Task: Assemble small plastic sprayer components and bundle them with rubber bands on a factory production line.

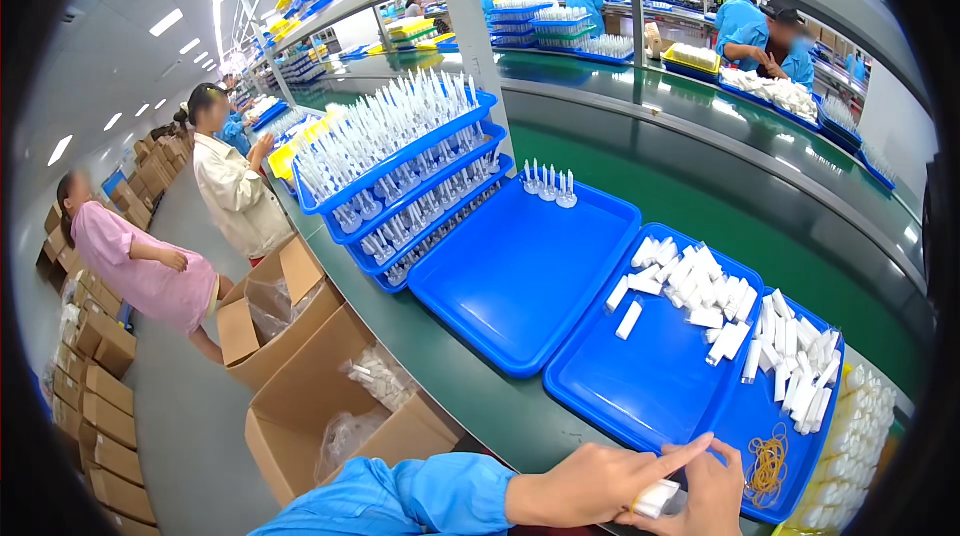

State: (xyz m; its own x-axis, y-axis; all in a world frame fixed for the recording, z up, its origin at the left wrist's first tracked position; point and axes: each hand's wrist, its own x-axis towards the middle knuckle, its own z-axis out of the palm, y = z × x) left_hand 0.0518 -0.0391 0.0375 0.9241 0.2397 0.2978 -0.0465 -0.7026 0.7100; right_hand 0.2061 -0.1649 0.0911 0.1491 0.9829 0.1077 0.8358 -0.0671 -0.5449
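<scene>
My left hand [575, 484], at the end of a blue sleeve, is closed around a small bundle of white, flat, oblong pieces [655, 499] near the lower edge. My right hand [714, 494] meets it from the right, fingers curled and pressed at the bundle. A thin yellowish band shows at the bundle's left side; how far round it goes is hidden. Just right of my hands, a heap of yellow rubber bands [768, 464] lies in a blue tray [712, 426]. More white oblong pieces [800, 356] are piled at that tray's far end.
Another blue tray [610, 391] holds loose white pieces [690, 281]. Left of it, a blue tray [500, 286] carries several clear pointed parts [549, 186]. Stacked trays [400, 226] of such parts stand farther left. Open cartons [345, 406] line the bench; two people [235, 176] stand beyond.
</scene>
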